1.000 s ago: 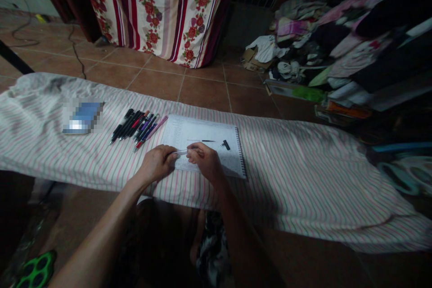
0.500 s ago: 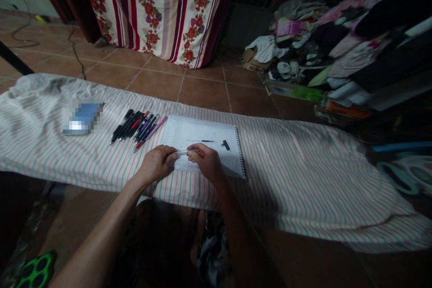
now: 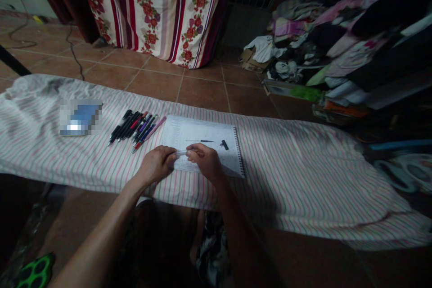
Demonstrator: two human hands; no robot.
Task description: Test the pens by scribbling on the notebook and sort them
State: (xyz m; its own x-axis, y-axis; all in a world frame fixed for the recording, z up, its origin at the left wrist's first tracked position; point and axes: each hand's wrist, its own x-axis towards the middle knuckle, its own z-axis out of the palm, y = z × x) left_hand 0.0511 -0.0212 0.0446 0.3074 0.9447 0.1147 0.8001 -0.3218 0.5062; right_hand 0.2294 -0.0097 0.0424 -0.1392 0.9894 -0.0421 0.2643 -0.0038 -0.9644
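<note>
A clear pen barrel (image 3: 181, 153) spans the gap between my two hands, just over an open spiral notebook (image 3: 216, 162). My left hand (image 3: 158, 162) pinches its left end. The other end is between the closed fingers of my right hand (image 3: 204, 157), which hide its tip. On the page beyond my fingers lies a thin pen refill (image 3: 200, 141) with a dark section. A small black pen cap (image 3: 224, 145) and a tiny part beside it rest near the spiral binding. Left of the notebook, several pens (image 3: 135, 128) lie side by side in a bunch.
A striped cloth (image 3: 297, 175) covers the long surface under everything. At its left lies a blurred-out blue rectangular object (image 3: 81, 118). Beyond are the tiled floor (image 3: 202, 90), a floral curtain (image 3: 168, 13) and a heap of clothes (image 3: 303, 40) at right.
The view has shifted very slightly. Both hands keep their hold on the pen barrel, and nothing on the notebook has visibly moved.
</note>
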